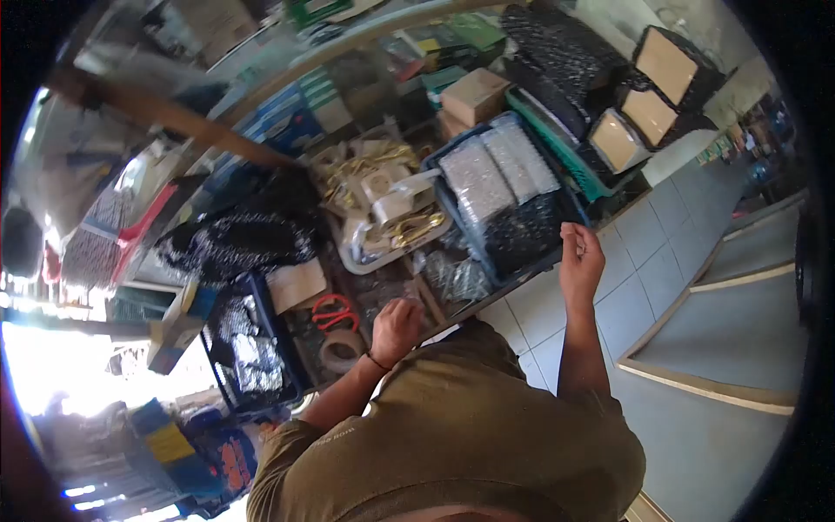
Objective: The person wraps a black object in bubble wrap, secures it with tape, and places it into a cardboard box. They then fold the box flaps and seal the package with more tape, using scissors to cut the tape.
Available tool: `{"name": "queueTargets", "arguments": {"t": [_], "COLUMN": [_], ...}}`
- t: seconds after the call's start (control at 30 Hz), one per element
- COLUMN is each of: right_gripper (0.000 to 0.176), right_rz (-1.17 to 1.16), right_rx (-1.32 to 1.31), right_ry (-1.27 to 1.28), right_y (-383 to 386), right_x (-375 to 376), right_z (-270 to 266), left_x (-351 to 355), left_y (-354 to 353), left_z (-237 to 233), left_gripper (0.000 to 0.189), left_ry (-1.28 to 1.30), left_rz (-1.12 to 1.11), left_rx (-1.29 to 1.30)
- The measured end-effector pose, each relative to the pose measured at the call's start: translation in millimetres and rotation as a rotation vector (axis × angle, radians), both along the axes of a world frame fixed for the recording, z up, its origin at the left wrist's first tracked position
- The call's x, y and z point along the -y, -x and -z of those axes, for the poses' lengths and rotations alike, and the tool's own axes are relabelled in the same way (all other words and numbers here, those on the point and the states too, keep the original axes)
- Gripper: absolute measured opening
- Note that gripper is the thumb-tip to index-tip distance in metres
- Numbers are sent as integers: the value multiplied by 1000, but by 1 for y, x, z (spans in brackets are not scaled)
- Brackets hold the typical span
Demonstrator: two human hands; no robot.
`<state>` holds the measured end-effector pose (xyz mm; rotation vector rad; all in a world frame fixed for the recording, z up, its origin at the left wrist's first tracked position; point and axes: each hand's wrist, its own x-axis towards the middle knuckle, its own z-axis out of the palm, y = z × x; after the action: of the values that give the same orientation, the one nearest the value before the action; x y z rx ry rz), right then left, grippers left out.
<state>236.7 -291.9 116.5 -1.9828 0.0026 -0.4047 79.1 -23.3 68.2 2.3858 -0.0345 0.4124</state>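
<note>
My left hand [397, 332] is curled closed over the near edge of the worktop. Whatever is in its fingers, if anything, is hidden. Beside it lie red-handled scissors [333, 311] and a roll of tape [343, 350]. My right hand [581, 257] is raised next to the near right corner of a blue basket [487, 271], fingers bent and thumb pressed toward the index finger. Anything pinched there is too small to make out. Bubble-wrapped packages [477, 178] and black bubble wrap [522, 230] fill that basket.
A white tray [348, 261] holds wrapped metal parts. Black bubble wrap [248, 235] lies to the left, above a dark basket [300, 383] of packages. Brown cardboard boxes [477, 94] and a green basket [557, 139] stand at the back. Framed panels [709, 326] lean at right over a tiled floor [639, 235].
</note>
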Motion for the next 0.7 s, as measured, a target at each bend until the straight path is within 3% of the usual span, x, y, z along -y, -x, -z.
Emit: {"name": "queueTargets", "arguments": {"t": [0.1, 0.17, 0.23, 0.3, 0.37, 0.5, 0.57, 0.7], "right_gripper": [15, 17, 25, 29, 32, 35, 35, 29], "right_rz": [-185, -435, -592, -746, -911, -1053, -1042, -1041], "right_rx": [-112, -118, 48, 103, -72, -193, -187, -208], "right_ry": [-152, -111, 170, 180, 250, 288, 266, 267], "right_y": [30, 57, 88, 125, 157, 205, 224, 247], "right_x": [-57, -105, -152, -188, -206, -232, -244, -263], "right_z": [12, 13, 12, 13, 18, 46, 56, 64], "left_x": [-15, -22, -27, -35, -42, -54, -59, -73], "left_y": [42, 71, 101, 135, 156, 189, 203, 239], "left_z": [-16, -21, -15, -10, -9, -2, 9, 33], "left_gripper": [5, 6, 10, 19, 25, 25, 22, 16], "left_ry": [137, 121, 192, 211, 240, 345, 326, 374], "left_rz": [5, 36, -69, -236, -354, -377, -521, -545], "left_rx": [-14, -78, -65, -252, -240, -140, -174, -101]}}
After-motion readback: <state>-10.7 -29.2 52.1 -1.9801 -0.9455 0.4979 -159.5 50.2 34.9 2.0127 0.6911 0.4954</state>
